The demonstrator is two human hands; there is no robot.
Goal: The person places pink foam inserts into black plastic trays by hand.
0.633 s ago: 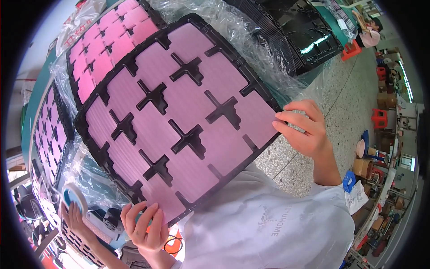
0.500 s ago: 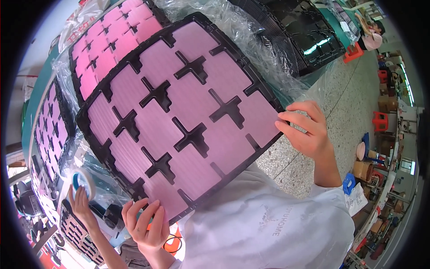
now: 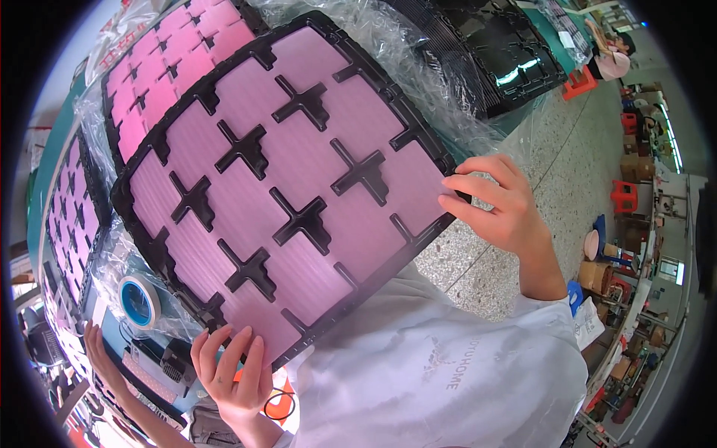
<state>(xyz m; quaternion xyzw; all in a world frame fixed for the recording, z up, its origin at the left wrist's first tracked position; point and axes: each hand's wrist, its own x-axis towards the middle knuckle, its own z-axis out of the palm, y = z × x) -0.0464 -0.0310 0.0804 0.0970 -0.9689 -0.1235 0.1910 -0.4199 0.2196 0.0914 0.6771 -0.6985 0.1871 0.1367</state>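
A black plastic tray (image 3: 301, 220) with cross-shaped dividers fills the middle of the view, its cells lined with pale pink foam sheet (image 3: 246, 198). It is tilted, its near edge close to my shirt. My left hand (image 3: 237, 377) pinches the near left corner, fingertips lying over the pink foam. At the right corner, my right hand (image 3: 500, 205) grips the rim between thumb and fingers. Parts of the fingers beneath the tray are hidden.
Behind lies another pink-lined tray (image 3: 168, 56); more stand at the left (image 3: 75, 216). Stacked black trays (image 3: 500, 56) sit back right beside clear plastic film (image 3: 403, 56). A tape roll (image 3: 140, 302) lies left, near another person's hand (image 3: 103, 358). Speckled floor (image 3: 553, 172) spreads right.
The other person's hand has let go of the tape roll and drawn back toward the lower left. My hands keep their hold on the tray, which appears slightly further left in view.
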